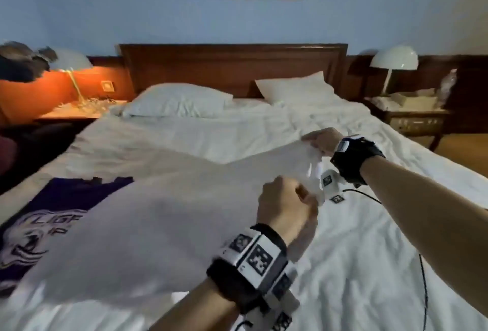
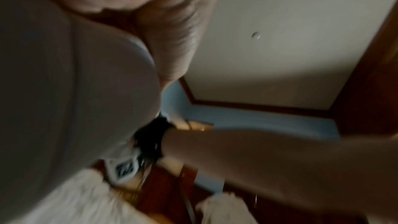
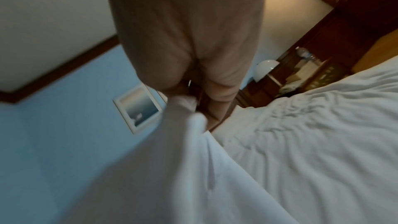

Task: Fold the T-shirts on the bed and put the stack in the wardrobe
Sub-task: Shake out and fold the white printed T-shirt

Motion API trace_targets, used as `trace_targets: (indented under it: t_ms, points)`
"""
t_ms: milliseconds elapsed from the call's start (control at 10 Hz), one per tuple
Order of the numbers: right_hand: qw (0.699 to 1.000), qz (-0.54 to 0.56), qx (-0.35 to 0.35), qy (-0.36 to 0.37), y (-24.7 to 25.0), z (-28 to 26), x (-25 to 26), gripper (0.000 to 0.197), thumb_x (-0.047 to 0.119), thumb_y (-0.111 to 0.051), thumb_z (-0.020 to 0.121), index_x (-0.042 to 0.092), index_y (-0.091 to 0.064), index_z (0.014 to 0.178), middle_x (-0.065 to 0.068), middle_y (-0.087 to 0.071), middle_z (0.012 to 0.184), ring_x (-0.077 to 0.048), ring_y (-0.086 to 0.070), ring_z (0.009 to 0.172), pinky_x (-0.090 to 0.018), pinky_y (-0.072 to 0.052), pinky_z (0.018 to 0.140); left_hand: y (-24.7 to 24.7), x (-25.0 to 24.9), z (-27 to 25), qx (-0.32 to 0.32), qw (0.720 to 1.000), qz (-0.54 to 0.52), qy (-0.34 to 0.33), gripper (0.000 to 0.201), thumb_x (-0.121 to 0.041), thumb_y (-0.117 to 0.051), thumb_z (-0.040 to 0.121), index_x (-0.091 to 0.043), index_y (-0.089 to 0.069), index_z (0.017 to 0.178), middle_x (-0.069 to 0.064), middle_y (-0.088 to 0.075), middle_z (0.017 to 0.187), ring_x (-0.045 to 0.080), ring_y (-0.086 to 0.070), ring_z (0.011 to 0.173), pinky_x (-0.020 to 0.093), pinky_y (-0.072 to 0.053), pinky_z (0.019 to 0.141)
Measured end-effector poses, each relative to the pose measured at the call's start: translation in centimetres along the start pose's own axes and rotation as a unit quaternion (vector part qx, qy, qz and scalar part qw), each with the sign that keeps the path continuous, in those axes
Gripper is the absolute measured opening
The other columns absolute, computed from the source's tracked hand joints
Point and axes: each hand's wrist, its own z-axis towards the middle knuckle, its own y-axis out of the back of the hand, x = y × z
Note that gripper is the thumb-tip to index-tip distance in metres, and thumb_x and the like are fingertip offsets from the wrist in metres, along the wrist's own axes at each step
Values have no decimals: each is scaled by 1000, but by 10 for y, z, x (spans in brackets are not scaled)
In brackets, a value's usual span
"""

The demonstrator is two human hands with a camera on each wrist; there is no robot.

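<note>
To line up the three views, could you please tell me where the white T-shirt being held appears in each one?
Head: the white T-shirt spreads across centre and lower left, gripped by the left hand and right hand.
Left wrist: it fills the left half, blurred.
Right wrist: it fans from centre to bottom.
Shared landmark: the bed, also seen at.

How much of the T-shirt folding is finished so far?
No folded stack shows yet. Both hands, left hand and right hand, grip one edge of a white T-shirt raised over the white bed. A purple printed T-shirt lies unfolded. Folding, stacking and the wardrobe remain.
</note>
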Motion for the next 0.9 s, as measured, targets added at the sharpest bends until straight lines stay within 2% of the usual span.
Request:
trace_targets:
  t_ms: [100, 200, 300, 400, 500, 600, 700, 800, 900]
  points:
    - [991, -122, 56, -11, -21, 7, -76, 45, -2, -52, 90, 23, -60, 126, 2, -51, 108, 5, -43, 73, 3, -40, 57, -81, 36, -14, 86, 989, 117, -3, 20, -31, -52, 90, -19, -68, 89, 1, -67, 86, 23, -65, 91, 31, -49, 77]
    - [985, -168, 44, -5, -21, 23, -134, 46, 0, -49, 92, 14, -54, 136, 4, -45, 111, 6, -39, 75, 7, -35, 67, -129, 46, -11, 95, 954, 264, -102, 16, -38, -71, 78, -22, -69, 80, 3, -64, 76, 21, -61, 88, 33, -43, 73]
    - [979, -194, 55, -22, -14, 40, -170, 47, 0, -48, 93, 13, -52, 138, 5, -43, 112, -7, -41, 97, 6, -33, 71, -182, 54, -2, 176, 933, 299, -97, 15, -32, -74, 75, -20, -65, 76, 3, -52, 66, 26, -61, 76, 30, -33, 61]
    - [971, -223, 80, -21, -4, 55, -190, 49, -1, -48, 92, 13, -50, 139, 5, -42, 112, -10, -38, 101, 7, -33, 69, -215, 53, 14, 246, 952, 176, -34, 17, -15, -50, 96, -17, -61, 109, 12, -60, 107, 35, -58, 102, 38, -41, 77]
    - [972, -224, 69, -22, 12, 77, -195, 49, -2, -47, 92, 15, -52, 138, 5, -45, 113, -11, -40, 101, 5, -35, 68, -238, 38, 28, 245, 956, 157, -33, 11, -11, -50, 94, -15, -60, 89, 15, -63, 104, 37, -59, 97, 36, -42, 74]
    - [979, -199, 20, -33, 25, 87, -200, 53, -1, -45, 92, 21, -49, 141, -3, -55, 131, -17, -53, 105, -10, -44, 75, -267, 25, 37, 258, 948, 174, -64, 18, -12, -50, 94, -11, -65, 102, 15, -62, 108, 35, -56, 104, 39, -46, 83]
    - [968, -241, -9, -62, 34, 67, -214, 61, 10, -47, 94, 32, -33, 149, -7, -42, 148, -25, -52, 121, -17, -44, 84, -285, 8, 29, 347, 860, 342, -153, 28, -20, -52, 94, -11, -60, 119, 14, -51, 126, 35, -35, 125, 51, -31, 102]
    - [958, -259, 22, -122, 43, 27, -240, 56, 19, -56, 95, 25, -38, 148, -4, -44, 147, -15, -49, 101, -3, -37, 44, -274, -3, 11, 360, 800, 415, -242, 33, -28, -49, 96, -13, -54, 125, 12, -46, 129, 31, -33, 126, 54, -24, 106]
    - [953, -250, 27, -168, 43, -38, -264, 42, 24, -63, 90, 19, -58, 132, -6, -51, 141, -22, -54, 116, -3, -42, 63, -239, 9, 2, 335, 860, 315, -221, 28, -34, -52, 96, -13, -63, 111, 8, -59, 117, 29, -51, 113, 43, -36, 93]
